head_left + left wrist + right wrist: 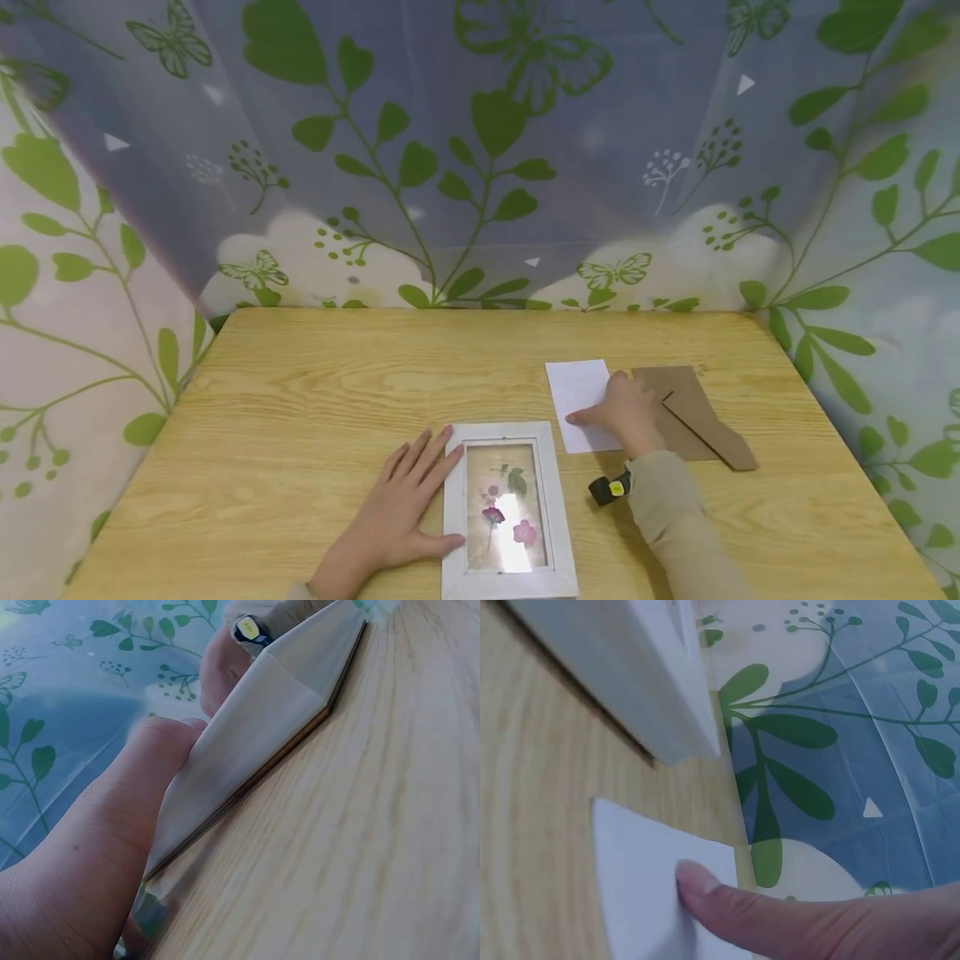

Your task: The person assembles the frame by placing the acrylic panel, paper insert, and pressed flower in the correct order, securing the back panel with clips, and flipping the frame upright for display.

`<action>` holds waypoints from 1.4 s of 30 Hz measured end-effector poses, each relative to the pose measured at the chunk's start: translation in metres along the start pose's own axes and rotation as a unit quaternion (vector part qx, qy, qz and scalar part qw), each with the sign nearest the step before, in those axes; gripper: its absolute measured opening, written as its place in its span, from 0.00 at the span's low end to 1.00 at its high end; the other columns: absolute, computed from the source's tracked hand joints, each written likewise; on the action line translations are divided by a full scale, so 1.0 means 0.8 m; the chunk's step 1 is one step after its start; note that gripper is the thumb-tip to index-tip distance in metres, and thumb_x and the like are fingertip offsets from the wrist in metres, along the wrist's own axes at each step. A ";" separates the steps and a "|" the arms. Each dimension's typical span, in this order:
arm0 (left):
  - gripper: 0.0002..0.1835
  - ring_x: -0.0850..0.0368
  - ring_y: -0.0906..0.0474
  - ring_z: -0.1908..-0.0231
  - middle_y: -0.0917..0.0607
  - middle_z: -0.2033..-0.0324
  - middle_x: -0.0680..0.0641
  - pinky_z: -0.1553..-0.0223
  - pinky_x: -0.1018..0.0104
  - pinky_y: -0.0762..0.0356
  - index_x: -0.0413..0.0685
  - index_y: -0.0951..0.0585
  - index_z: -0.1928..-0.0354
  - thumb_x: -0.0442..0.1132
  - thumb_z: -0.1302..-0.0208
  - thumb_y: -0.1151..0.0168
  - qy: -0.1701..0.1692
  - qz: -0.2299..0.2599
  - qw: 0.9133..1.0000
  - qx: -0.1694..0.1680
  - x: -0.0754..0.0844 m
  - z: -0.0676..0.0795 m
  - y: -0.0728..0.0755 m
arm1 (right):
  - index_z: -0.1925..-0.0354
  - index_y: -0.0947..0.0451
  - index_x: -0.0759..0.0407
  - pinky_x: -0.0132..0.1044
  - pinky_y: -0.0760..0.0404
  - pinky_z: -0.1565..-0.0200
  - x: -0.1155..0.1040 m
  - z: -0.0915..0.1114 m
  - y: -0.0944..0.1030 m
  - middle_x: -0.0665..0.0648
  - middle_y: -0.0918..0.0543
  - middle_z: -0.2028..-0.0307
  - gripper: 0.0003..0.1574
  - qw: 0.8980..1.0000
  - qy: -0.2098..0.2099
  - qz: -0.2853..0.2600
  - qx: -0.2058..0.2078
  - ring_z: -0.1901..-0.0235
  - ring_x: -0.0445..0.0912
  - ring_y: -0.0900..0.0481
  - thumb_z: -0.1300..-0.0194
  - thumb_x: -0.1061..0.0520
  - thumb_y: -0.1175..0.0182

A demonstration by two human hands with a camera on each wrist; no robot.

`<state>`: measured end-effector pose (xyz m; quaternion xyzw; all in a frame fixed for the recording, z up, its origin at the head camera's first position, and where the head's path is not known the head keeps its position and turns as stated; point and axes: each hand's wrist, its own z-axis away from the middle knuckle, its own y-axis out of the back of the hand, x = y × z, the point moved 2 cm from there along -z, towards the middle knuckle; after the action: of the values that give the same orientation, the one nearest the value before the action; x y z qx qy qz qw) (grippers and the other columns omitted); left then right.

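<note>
A white picture frame [560, 517] lies flat on the table, with pressed flowers [492, 517] behind its clear pane. My left hand [401, 508] rests along its left side, fingers spread and fairly straight, fingertips and thumb on the border. From the left wrist, the white side of the frame [247, 720] shows beside the thumb. To the right, a white sheet of paper [577, 400] is under the thumb of my right hand [630, 408], whose other fingers curl at its right edge. The right wrist view shows that thumb on the paper [641, 877]; the other fingers are hidden there.
A brown backing board [678, 387] with a slanted stand flap lies right of the paper, partly behind my right hand. A black wrist device [609, 489] hangs at the right cuff. Patterned curtains [480, 167] border the wooden table [315, 375] at the back and sides.
</note>
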<state>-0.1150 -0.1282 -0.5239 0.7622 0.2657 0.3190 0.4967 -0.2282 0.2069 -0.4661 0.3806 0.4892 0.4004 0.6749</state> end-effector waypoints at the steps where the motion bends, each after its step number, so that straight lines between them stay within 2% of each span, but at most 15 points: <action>1: 0.56 0.38 0.51 0.26 0.51 0.22 0.45 0.33 0.38 0.48 0.53 0.46 0.22 0.79 0.45 0.48 0.000 0.001 1.000 0.000 0.000 0.000 0.001 | 0.43 0.35 0.81 0.66 0.29 0.47 -0.001 -0.002 0.001 0.80 0.30 0.48 0.66 1.000 -0.002 0.001 -0.003 0.45 0.75 0.33 0.60 0.34 0.21; 5: 0.56 0.38 0.51 0.26 0.52 0.22 0.45 0.33 0.37 0.48 0.53 0.47 0.21 0.79 0.44 0.49 0.000 0.004 1.000 -0.003 0.000 -0.001 0.000 | 0.43 0.35 0.81 0.65 0.27 0.49 -0.002 -0.005 0.003 0.78 0.28 0.50 0.65 1.000 -0.022 -0.016 -0.011 0.46 0.74 0.31 0.61 0.37 0.19; 12: 0.56 0.39 0.51 0.26 0.52 0.22 0.46 0.33 0.38 0.48 0.54 0.47 0.21 0.79 0.45 0.49 0.004 0.005 1.000 -0.002 -0.001 0.000 -0.002 | 0.44 0.32 0.80 0.65 0.26 0.50 -0.004 -0.005 0.000 0.80 0.31 0.49 0.62 0.999 -0.041 0.005 -0.014 0.44 0.76 0.35 0.59 0.36 0.20; 15: 0.56 0.39 0.51 0.26 0.52 0.22 0.45 0.33 0.37 0.47 0.54 0.47 0.21 0.78 0.45 0.48 0.002 0.004 1.000 0.000 0.000 0.000 -0.002 | 0.45 0.31 0.80 0.65 0.27 0.50 -0.006 -0.005 -0.001 0.79 0.29 0.49 0.59 0.999 -0.047 -0.008 -0.014 0.43 0.76 0.36 0.59 0.39 0.19; 18: 0.56 0.39 0.51 0.26 0.52 0.22 0.45 0.33 0.38 0.47 0.54 0.47 0.21 0.78 0.45 0.48 0.001 0.004 1.000 0.001 0.000 -0.001 -0.002 | 0.46 0.32 0.80 0.67 0.29 0.48 -0.007 -0.004 -0.001 0.81 0.32 0.48 0.57 0.998 -0.058 -0.032 -0.015 0.41 0.78 0.41 0.58 0.41 0.19; 22: 0.56 0.38 0.51 0.26 0.51 0.22 0.45 0.33 0.37 0.48 0.53 0.46 0.22 0.78 0.45 0.48 0.001 0.005 1.000 0.001 -0.001 0.000 0.001 | 0.46 0.32 0.80 0.70 0.31 0.47 -0.010 -0.002 0.000 0.83 0.37 0.46 0.56 0.997 -0.064 -0.033 -0.024 0.40 0.79 0.45 0.57 0.41 0.20; 26: 0.56 0.39 0.51 0.26 0.52 0.22 0.45 0.33 0.37 0.48 0.54 0.47 0.21 0.79 0.44 0.49 0.005 0.007 1.000 -0.004 -0.001 0.001 0.002 | 0.45 0.32 0.78 0.72 0.33 0.46 -0.015 0.000 0.000 0.83 0.36 0.46 0.54 0.997 -0.066 -0.025 -0.039 0.41 0.78 0.42 0.54 0.41 0.22; 32: 0.56 0.39 0.53 0.25 0.53 0.22 0.46 0.32 0.37 0.49 0.55 0.47 0.21 0.79 0.45 0.49 0.009 0.018 1.000 -0.010 0.001 0.001 0.003 | 0.47 0.30 0.77 0.74 0.36 0.46 -0.016 0.002 -0.001 0.81 0.36 0.46 0.48 0.995 -0.073 -0.056 -0.041 0.40 0.76 0.43 0.53 0.44 0.23; 35: 0.56 0.39 0.53 0.25 0.53 0.22 0.46 0.32 0.37 0.49 0.54 0.47 0.21 0.79 0.45 0.49 0.009 0.015 1.000 -0.011 0.001 0.001 0.002 | 0.47 0.32 0.77 0.75 0.38 0.46 -0.017 0.004 -0.003 0.82 0.42 0.43 0.50 0.995 -0.077 -0.058 -0.036 0.40 0.77 0.47 0.51 0.41 0.24; 39: 0.56 0.40 0.53 0.25 0.53 0.22 0.46 0.32 0.38 0.49 0.55 0.47 0.21 0.79 0.45 0.50 0.012 0.010 1.000 -0.010 -0.001 0.001 0.000 | 0.41 0.38 0.80 0.78 0.41 0.46 -0.022 0.007 -0.008 0.86 0.47 0.39 0.63 0.997 -0.066 -0.041 -0.022 0.39 0.81 0.50 0.50 0.30 0.29; 42: 0.56 0.40 0.53 0.25 0.53 0.22 0.47 0.32 0.38 0.49 0.55 0.48 0.21 0.79 0.45 0.50 0.012 0.012 1.000 -0.012 -0.001 0.001 0.000 | 0.40 0.39 0.82 0.80 0.44 0.47 -0.027 0.006 -0.013 0.88 0.49 0.39 0.69 0.998 -0.057 -0.028 -0.006 0.39 0.82 0.50 0.52 0.26 0.31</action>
<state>-0.1148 -0.1292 -0.5241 0.7556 0.2584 0.3369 0.4989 -0.2263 0.1826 -0.4666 0.3846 0.4576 0.3617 0.7155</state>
